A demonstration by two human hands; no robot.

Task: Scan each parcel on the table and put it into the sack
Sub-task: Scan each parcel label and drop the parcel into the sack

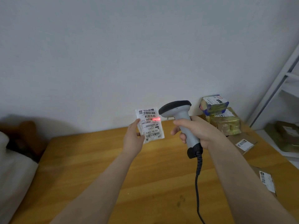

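A pale wall (113,46) fills the upper half of the view, and a wooden table (97,167) stands against it. On the right is a white rack (284,88), and its lower shelf holds brown parcels (286,135). At the left edge, beside the table, lies a white cloth bundle (14,167); whether it is the sack, and what is in it, cannot be told. At the table's far right corner a blue and yellow parcel (213,104) sits on top of a yellow-taped box (226,123). Nearer along the right side, two flat brown envelopes (244,143) with white labels lie on the wood. The right hand (197,131) is wrapped around the grey handle of a scanner (182,120), whose dark head points left and whose black cable (198,183) hangs down towards the lower edge. The left hand (133,138) holds a small clear packet (151,125) upright above the table, with the thumb on its left edge and the other fingers hidden behind it. The packet's printed label faces the scanner. A red line of light (156,119) falls across the label near its right edge.
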